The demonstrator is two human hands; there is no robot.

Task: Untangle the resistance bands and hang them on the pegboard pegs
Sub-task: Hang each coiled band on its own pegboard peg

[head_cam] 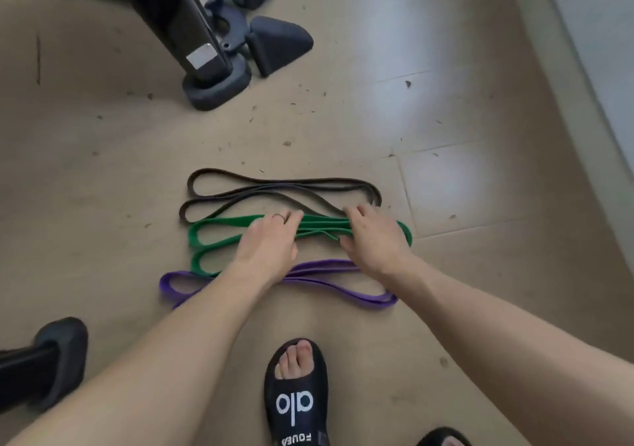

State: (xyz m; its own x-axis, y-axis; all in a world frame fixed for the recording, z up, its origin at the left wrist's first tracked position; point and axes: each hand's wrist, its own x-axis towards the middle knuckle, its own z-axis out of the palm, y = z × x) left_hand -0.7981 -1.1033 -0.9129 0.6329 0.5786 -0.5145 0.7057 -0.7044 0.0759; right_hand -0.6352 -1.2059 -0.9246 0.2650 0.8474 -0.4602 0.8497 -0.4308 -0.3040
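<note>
Three resistance bands lie folded in flat loops on the tan floor (103,171), one row behind another. The black band (274,188) is farthest from me, the green band (212,236) is in the middle, and the purple band (343,279) is nearest my feet. The green band's far edge touches the black band's near strand at the left end; green and purple touch at the lower left loop.

Both my hands are on the green band. My left hand (271,239) rests palm down on its middle, fingers laid together and curled over the strands (a ring shows on one finger). Whether they actually pinch the strands I cannot tell. My right hand (370,236) covers the band toward its right end, fingers bent over the bunched strands, thumb on the near side; the grip underneath is hidden.

My forearms cross over the purple band. A black slide sandal (295,404) with white lettering sits on my foot below the bands. A black exercise machine base (212,68) stands at the upper left, well apart from the bands. Small debris specks are scattered on the floor.
</note>
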